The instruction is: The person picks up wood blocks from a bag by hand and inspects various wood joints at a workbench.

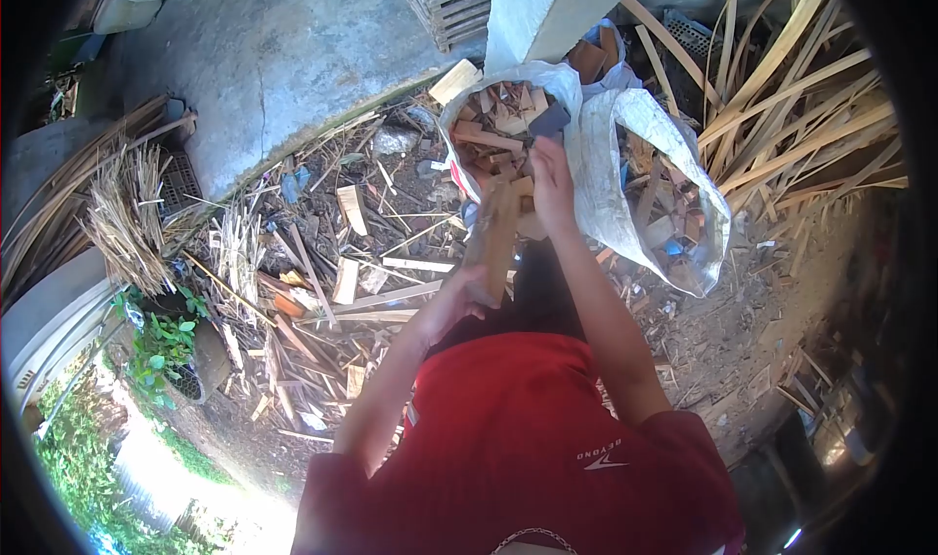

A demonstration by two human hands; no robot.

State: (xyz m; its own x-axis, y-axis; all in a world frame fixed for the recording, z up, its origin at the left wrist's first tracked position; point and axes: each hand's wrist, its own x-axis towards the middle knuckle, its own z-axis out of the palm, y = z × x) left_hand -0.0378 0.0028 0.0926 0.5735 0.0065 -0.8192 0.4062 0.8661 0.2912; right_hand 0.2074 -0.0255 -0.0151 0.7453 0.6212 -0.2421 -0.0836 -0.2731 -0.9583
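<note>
A: With the clock centred on the view, how is the space bounded?

B: At twelve o'clock, the first sack [562, 74] is opened upward and filled with wood offcuts [490, 141]. Beside it, at two o'clock, the second sack [716, 225] is also held in an open shape by its rim. Past them, the way is bounded by a pale pillar [532, 13] near half past twelve and by long wooden strips [840, 140] farther out at two. A concrete slab [293, 66] is seen at half past ten, its edge run slantwise towards the pillar. Barer dirt ground [772, 301] is left between three and four, while the ground at nine is strewn with wood pieces [345, 281].

A: Can any writing be read?

B: "BEYOND" [599, 450] is printed on the red shirt [508, 408], seen upside down at five o'clock. The red marking [457, 177] on the first sack cannot be made out.

A: And the grip?

B: A wooden block [496, 237] is clasped by the left hand [457, 296] near its lower end, its length pointed to twelve, its far end seen against the first sack's mouth. The right hand [554, 184] is stretched towards twelve, its fingers close together beside a dark block [550, 121]; contact may be made there, but whether anything is gripped cannot be told.
</note>
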